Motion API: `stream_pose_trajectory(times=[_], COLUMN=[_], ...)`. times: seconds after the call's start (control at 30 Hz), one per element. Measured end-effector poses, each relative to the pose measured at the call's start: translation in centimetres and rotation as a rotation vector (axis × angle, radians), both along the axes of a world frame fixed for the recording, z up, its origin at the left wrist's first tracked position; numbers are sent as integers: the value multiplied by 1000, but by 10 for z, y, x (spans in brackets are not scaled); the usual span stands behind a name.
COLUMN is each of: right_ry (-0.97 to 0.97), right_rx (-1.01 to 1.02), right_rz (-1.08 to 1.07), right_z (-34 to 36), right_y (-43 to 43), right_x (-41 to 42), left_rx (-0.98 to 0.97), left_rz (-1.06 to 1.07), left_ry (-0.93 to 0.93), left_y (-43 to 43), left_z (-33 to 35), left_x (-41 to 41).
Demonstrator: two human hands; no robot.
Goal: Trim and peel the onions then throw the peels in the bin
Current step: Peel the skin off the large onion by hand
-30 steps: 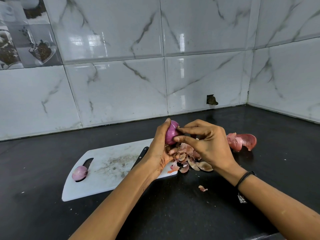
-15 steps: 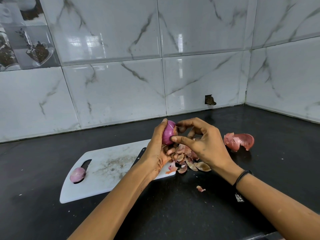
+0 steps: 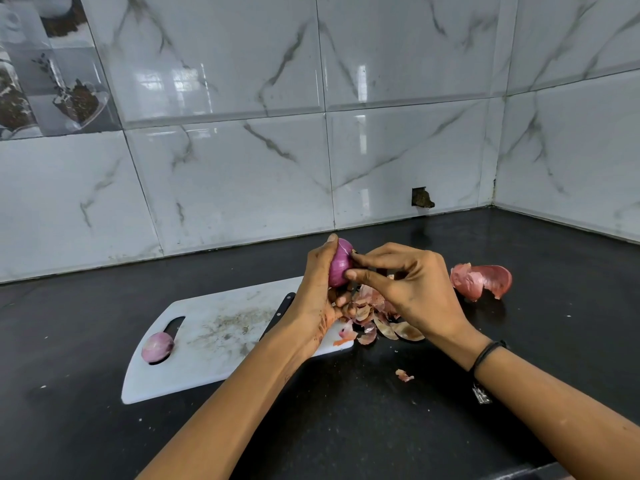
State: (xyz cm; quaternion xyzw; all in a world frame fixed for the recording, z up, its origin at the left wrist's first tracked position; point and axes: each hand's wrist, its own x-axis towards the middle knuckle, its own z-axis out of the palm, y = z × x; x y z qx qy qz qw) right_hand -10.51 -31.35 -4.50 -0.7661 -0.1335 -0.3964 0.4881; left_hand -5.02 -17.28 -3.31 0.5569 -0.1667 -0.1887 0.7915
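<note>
The left hand point(image 3: 320, 292) grips a round purple onion point(image 3: 340, 263) above the black desk point(image 3: 346, 410). The right hand point(image 3: 412, 289) pinches the onion's skin with fingertips.

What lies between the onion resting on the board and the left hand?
Head view: soiled white board, then a black knife handle beside the left hand.

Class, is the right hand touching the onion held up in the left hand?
Touching. The head view shows the right hand pinching the onion that the left hand grips.
</note>
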Motion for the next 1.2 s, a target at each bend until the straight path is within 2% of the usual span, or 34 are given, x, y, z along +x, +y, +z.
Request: stream_pose_trajectory(times=[0.23,0.4,0.5,0.67,0.77,0.87,1.03,1.2], right_ry=[86,145,162,155,118,62,-37,-71], right_rx=[151,162,29,-205,-312,-405,-553,-593], right_rz=[42,104,27,-147,-235,-302,-368,-339], right_z=[3,8,8,3,2,1,0,1], right_y=[-1,-5,-4,-4,-4,-2,2,5], right_x=[0,-2,-3,-5,-4,-3,-1,-2], left_rx=[45,25,47,222,334,368,434,412], left_rz=[4,10,22,3,60,142,221,152], left_ry=[-69,-54,-84,-269,-395,-468,-456,-273], left_y=[-1,0,1,4,4,6,7,7], left_z=[-3,-3,0,0,-2,-2,1,5], left_x=[5,4,-1,-8,-8,-10,-13,-16])
